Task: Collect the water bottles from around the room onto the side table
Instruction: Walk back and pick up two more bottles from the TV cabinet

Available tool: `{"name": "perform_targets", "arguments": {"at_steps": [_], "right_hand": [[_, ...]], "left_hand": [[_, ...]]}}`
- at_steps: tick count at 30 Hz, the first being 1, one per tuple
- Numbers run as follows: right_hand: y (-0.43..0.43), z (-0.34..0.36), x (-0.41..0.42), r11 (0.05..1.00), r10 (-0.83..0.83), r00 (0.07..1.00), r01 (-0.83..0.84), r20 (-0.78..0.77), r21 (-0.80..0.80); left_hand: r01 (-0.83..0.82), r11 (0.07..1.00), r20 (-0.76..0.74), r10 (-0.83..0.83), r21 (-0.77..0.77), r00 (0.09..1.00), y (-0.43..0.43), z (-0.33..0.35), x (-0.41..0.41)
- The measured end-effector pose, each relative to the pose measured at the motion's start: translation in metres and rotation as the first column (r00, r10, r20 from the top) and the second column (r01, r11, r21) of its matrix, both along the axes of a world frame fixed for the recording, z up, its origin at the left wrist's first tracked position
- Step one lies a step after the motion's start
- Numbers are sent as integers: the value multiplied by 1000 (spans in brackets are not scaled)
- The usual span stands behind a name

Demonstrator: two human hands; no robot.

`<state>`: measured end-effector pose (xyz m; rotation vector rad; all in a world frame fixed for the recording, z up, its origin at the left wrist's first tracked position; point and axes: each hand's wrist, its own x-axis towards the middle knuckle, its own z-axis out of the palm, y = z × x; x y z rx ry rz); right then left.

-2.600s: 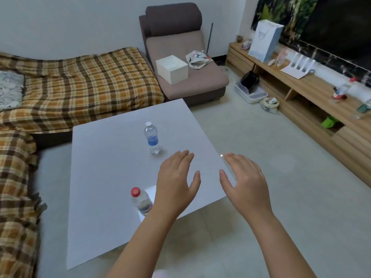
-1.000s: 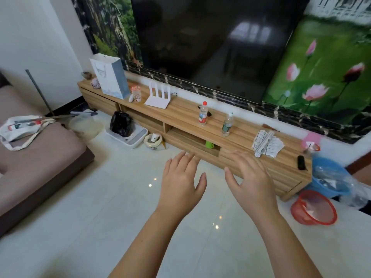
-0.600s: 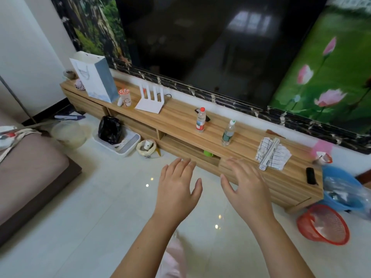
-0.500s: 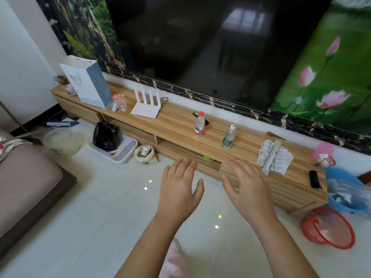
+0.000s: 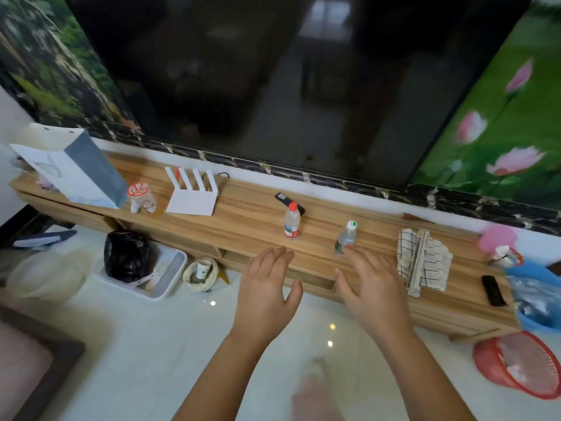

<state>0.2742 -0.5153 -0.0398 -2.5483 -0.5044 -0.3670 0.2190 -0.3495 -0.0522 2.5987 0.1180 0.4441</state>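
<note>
Along the wall runs a long, low wooden tabletop (image 5: 249, 220) carrying two upright clear plastic bottles: a red-capped bottle (image 5: 292, 220) and a green-and-white-capped bottle (image 5: 345, 237), whose contents cannot be made out. On the floor, a white tray (image 5: 170, 276) holds a black bag (image 5: 126, 255). Both hands hover empty, fingers apart: the left hand (image 5: 265, 294) just below the red-capped one, the right hand (image 5: 372, 290) with its fingertips (image 5: 349, 249) overlapping the other's base; contact is unclear.

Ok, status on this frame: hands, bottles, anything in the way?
Left hand and right hand open, empty. Red-capped bottle and white-capped bottle upright on the TV cabinet. Right fingertips at the white-capped one; nothing blocking.
</note>
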Motion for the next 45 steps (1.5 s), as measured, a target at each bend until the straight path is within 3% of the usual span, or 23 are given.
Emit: {"name": "perform_targets", "arguments": {"at_steps": [6, 12, 20, 29, 34, 45], "right_hand": [[17, -33, 101, 999, -24, 996, 28, -90, 34], [25, -68, 200, 994, -87, 979, 99, -184, 55], [31, -142, 274, 960, -177, 914, 243, -365, 141], [24, -235, 308, 782, -323, 771, 544, -548, 305], [18, -284, 313, 659, -342, 696, 656, -631, 367], [9, -361, 315, 538, -307, 642, 726, -703, 428]], "left_hand": [[54, 998, -62, -55, -15, 997, 22, -21, 105], [-2, 999, -172, -7, -54, 985, 38, -44, 205], [-117, 964, -328, 34, -239, 944, 62, -100, 293], [-215, 918, -435, 53, -332, 899, 86, -212, 355], [-378, 792, -511, 98, -480, 854, 86, -276, 368], [-422, 694, -517, 84, -584, 852, 88, -351, 386]]}}
